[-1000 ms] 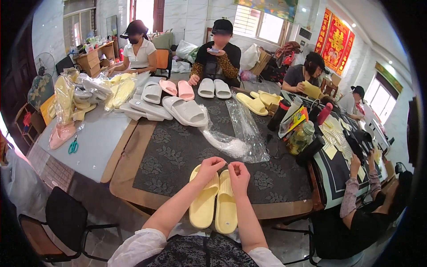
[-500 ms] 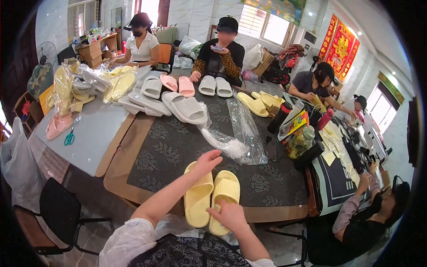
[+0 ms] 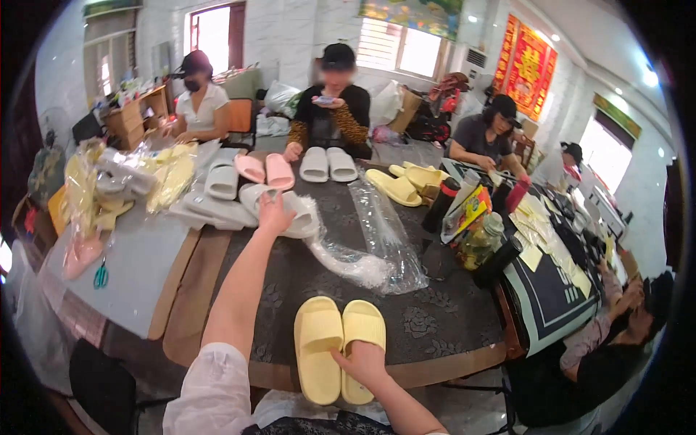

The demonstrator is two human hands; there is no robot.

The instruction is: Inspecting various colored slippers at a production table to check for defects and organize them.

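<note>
A pair of yellow slide slippers (image 3: pixel 317 370) stands side by side at the table's near edge, toes pointing away from me. My right hand (image 3: pixel 365 362) grips the right-hand one; its fingers reach under the strap and are partly hidden, while the thumb lies toward the other slipper. My left arm is stretched across the table. The left hand (image 3: pixel 272 215) has its fingers spread over a pair of grey slippers (image 3: pixel 301 225), touching them from above. White stuffing in clear plastic (image 3: pixel 355 267) trails from those grey slippers toward the middle.
Pink slippers (image 3: pixel 279 172), more grey slippers (image 3: pixel 342 165) and yellow ones (image 3: pixel 395 185) line the far side. Bagged slippers (image 3: pixel 174 174) and teal scissors (image 3: pixel 101 275) lie left. A black bottle (image 3: pixel 499 261) and a jar (image 3: pixel 484 235) stand right. Several people sit around.
My left hand has moved from above the yellow slippers, forward and left, onto the grey slippers. My right hand stays at the right yellow slipper. The view has shifted slightly.
</note>
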